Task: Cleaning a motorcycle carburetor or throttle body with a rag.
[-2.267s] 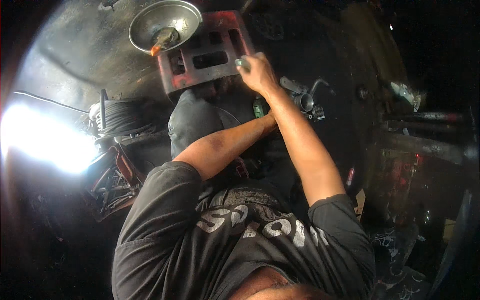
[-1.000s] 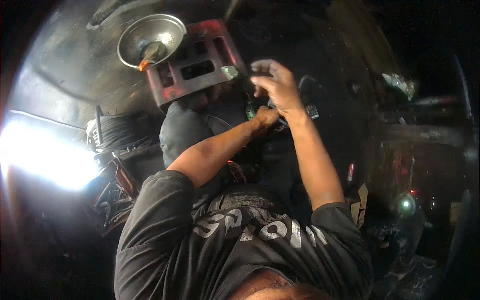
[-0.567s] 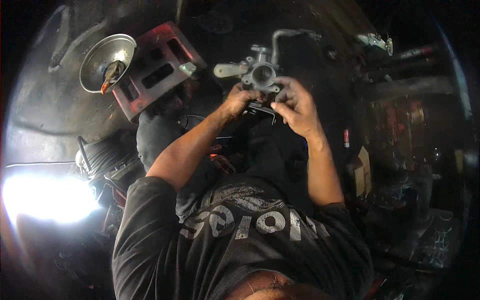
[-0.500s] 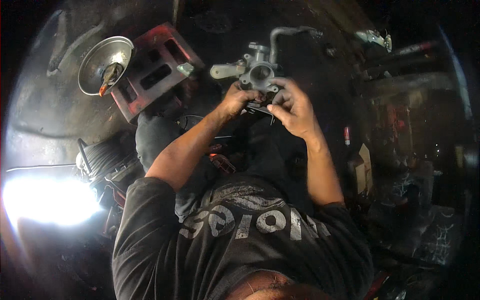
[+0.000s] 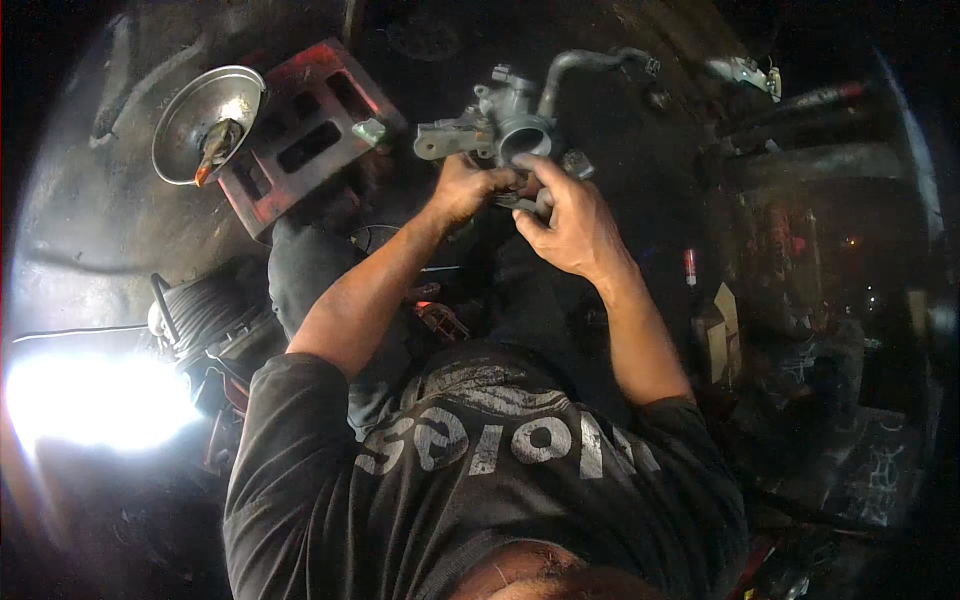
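A grey cast-metal housing with a round bore is held up in front of me. From its top right runs a bent metal pipe, and a flat bracket sticks out to the left. My left hand is closed on the housing's lower left side. My right hand is at its lower right, the index finger at the rim of the bore and the thumb beneath, the other fingers curled and partly hidden. A small block-like piece shows beside the right knuckles.
At the upper left a red crate stands beside a metal bowl holding a brush-like tool. A bright lamp glares at lower left, below a coiled hose or cable. Rightward are a red tube and an opened cardboard box.
The housing has turned and tilted, so its bore looks narrower and the small block at its right shows. My right hand has moved left, its index finger now at the bore rim.
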Tool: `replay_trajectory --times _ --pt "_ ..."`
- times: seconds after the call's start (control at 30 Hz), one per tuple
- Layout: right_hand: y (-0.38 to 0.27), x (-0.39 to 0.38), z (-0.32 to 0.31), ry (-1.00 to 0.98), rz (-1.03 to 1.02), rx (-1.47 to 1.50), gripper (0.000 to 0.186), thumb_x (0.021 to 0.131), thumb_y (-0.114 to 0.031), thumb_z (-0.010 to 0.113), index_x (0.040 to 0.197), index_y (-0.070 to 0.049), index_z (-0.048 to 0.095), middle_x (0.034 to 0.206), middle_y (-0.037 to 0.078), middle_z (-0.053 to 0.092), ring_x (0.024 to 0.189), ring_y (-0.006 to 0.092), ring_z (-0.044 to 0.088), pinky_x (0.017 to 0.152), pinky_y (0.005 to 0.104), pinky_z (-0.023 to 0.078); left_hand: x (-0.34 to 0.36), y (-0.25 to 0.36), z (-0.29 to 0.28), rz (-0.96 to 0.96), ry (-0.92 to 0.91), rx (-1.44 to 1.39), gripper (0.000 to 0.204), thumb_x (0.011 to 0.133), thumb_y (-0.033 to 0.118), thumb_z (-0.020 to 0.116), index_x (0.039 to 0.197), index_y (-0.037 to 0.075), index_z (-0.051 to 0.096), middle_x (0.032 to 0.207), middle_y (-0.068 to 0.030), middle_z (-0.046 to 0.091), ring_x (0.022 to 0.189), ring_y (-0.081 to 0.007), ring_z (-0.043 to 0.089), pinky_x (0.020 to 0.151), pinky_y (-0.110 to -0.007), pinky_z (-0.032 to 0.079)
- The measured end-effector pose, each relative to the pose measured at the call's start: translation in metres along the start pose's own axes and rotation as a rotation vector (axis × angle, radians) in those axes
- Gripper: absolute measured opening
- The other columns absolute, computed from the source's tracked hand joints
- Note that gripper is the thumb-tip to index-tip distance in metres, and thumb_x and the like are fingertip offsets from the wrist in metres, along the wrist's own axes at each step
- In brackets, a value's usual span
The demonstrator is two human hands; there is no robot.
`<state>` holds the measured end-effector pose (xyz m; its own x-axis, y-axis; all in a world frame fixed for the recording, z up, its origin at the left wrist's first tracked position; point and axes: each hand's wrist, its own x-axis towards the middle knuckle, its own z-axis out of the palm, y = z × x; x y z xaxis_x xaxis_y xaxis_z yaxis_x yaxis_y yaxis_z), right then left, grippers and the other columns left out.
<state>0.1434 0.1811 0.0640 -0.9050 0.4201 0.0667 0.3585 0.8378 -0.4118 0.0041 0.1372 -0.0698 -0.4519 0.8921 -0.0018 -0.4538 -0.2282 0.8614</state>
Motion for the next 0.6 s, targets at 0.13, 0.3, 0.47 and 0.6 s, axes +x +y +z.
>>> replay_trajectory --times 0.13,0.3,0.47,0.6 --pt "0.003 0.001 0.002 0.114 0.002 -0.233 0.053 0.076 -0.012 0.070 0.127 -0.011 0.054 0.059 0.008 0.058 0.052 0.0261 0.057 0.055 0.0381 0.045 0.005 -0.007 0.001 0.087 0.065 -0.009 0.044 0.071 -0.001 0.073 0.111 -0.005 0.055 0.100 -0.0144 0.066 0.089 -0.0236 0.066 0.079 -0.036 0.055" --pt "-0.001 0.002 0.002 0.042 0.021 -0.152 0.053 0.076 -0.014 0.070 0.127 -0.011 0.054 0.061 0.009 0.059 0.056 0.0279 0.061 0.057 0.0396 0.047 0.003 -0.008 0.001 0.139 0.105 0.000 0.043 0.070 -0.001 0.074 0.109 -0.004 0.056 0.099 -0.0139 0.066 0.090 -0.0237 0.066 0.079 -0.036 0.055" --pt "0.008 0.003 0.015 0.080 0.034 -0.174 0.053 0.077 -0.014 0.070 0.128 -0.011 0.054 0.060 0.009 0.059 0.057 0.0280 0.062 0.058 0.0388 0.048 0.001 0.003 0.004 0.015 0.032 0.031 0.044 0.068 -0.002 0.074 0.109 -0.003 0.057 0.097 -0.0130 0.066 0.089 -0.0219 0.066 0.076 -0.035 0.054" --pt "0.007 0.001 0.006 0.066 0.041 -0.176 0.054 0.078 -0.013 0.069 0.130 -0.010 0.053 0.074 0.009 0.066 0.067 0.0277 0.065 0.065 0.0387 0.051 0.004 -0.004 0.001 0.103 0.085 0.023 0.039 0.068 -0.002 0.074 0.104 -0.002 0.060 0.095 -0.0117 0.067 0.085 -0.0204 0.066 0.073 -0.033 0.054"
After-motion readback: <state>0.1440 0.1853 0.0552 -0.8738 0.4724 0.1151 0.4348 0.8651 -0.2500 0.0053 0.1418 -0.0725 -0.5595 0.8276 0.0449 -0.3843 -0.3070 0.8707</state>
